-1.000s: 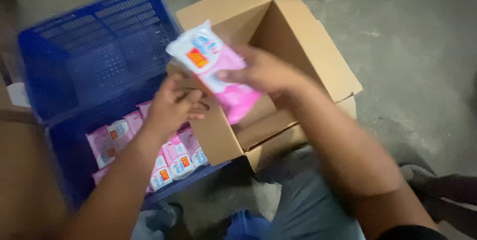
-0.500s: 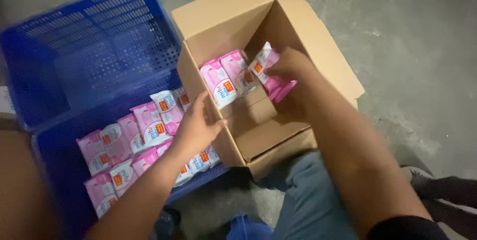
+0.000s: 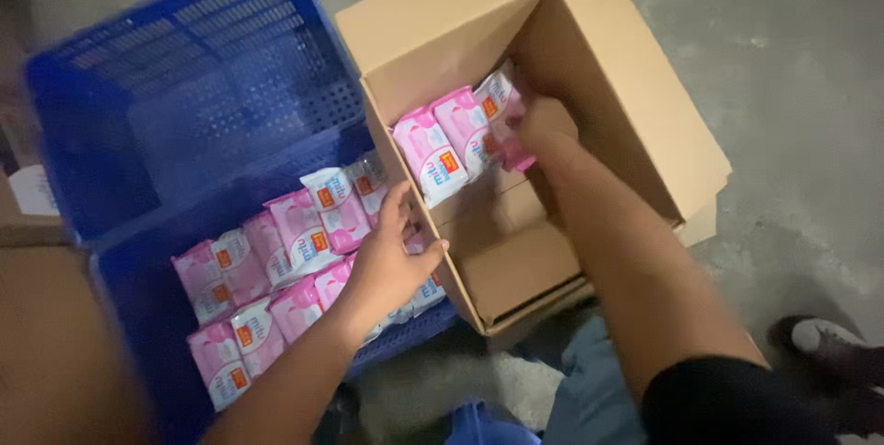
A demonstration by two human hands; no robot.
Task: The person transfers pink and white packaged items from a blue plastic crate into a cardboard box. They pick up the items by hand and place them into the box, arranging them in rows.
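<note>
My right hand (image 3: 539, 132) is inside the open cardboard box (image 3: 635, 104), fingers closed on a pink and white soft packet (image 3: 502, 104) that stands against two more packets (image 3: 442, 146) lined up at the box's far end. My left hand (image 3: 391, 256) rests with spread fingers on the box's left wall, over the blue plastic crate (image 3: 138, 132). The crate holds several similar pink packets (image 3: 276, 261) lying in rows.
The box and crate sit side by side on a grey concrete floor (image 3: 792, 58). A brown cardboard surface (image 3: 46, 316) lies at the left edge. My legs in grey trousers (image 3: 599, 399) and a dark shoe (image 3: 829, 344) are at the bottom right.
My right hand carried a packet from above the box down into it and set it beside the others. My left hand dropped from the packet to the box's left wall.
</note>
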